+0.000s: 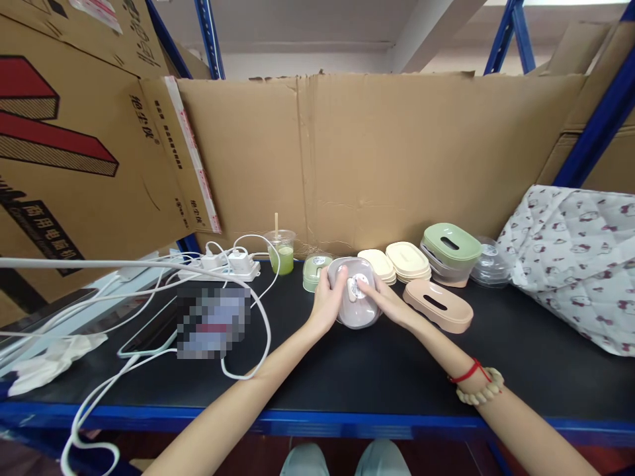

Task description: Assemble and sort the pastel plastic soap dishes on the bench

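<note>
Between my two hands is a clear plastic container (358, 311) with a round printed sticker on its top, tilted toward me over the black table. My left hand (328, 297) grips its left side, thumb on top. My right hand (384, 297) holds the right side, with a finger or thumb on the sticker. Just behind it sits a small green box (313, 272) with a sticker. Stacked cream lids (407, 259) stand behind my right hand. A pink slotted cover (438, 305) lies to the right, with a green slotted cover (452, 242) on clear containers behind it.
Stacked clear lids (490, 263) and a patterned quilted cloth (580, 264) are at the right. At the left lie white cables (265, 330), a power strip (243, 268), a phone (153, 327) and a crumpled tissue (54, 360). A cup of green drink (282, 258) stands by the cardboard wall (377, 152).
</note>
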{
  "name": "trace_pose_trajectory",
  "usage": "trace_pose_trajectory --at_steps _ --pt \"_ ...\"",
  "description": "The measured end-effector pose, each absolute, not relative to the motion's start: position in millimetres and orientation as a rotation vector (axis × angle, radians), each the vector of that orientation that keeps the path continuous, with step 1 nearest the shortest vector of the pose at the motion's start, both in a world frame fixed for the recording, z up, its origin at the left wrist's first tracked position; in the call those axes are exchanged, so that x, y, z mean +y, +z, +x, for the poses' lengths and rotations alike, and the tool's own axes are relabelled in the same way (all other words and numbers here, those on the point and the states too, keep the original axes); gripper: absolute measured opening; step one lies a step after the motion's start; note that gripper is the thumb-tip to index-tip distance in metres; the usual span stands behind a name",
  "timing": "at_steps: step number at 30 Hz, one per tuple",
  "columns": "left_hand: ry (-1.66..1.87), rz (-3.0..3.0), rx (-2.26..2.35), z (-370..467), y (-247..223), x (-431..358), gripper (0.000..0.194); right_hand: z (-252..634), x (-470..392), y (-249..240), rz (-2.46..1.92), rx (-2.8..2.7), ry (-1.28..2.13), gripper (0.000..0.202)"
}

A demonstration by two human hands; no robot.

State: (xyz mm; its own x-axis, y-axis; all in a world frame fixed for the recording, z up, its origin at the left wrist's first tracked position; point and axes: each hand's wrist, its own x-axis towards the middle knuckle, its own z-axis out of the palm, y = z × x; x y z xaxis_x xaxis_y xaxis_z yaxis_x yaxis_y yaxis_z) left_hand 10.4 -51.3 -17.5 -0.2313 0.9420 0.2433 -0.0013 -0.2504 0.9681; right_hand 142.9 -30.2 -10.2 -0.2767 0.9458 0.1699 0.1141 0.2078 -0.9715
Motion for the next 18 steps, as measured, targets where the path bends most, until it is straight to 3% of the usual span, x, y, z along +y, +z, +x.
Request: trace_pose_trajectory --at_steps 5,10,18 --pt "1.652 1.27 1.297 5.4 -19.0 -44.8 0.036 145.8 -34.0 -4.6 -1.154 -1.612 1.33 0.078" --pt "1.682 1.708 1.589 -11.4 -21.7 -34.6 0.04 145.6 -30.4 -7.4 -1.103 -1.338 1.381 0.056" --pt "0.803 2.314 2.169 -14.8 -30.3 -34.6 0.042 158.3 -22.6 -21.5 -1.111 -1.265 1.438 0.04"
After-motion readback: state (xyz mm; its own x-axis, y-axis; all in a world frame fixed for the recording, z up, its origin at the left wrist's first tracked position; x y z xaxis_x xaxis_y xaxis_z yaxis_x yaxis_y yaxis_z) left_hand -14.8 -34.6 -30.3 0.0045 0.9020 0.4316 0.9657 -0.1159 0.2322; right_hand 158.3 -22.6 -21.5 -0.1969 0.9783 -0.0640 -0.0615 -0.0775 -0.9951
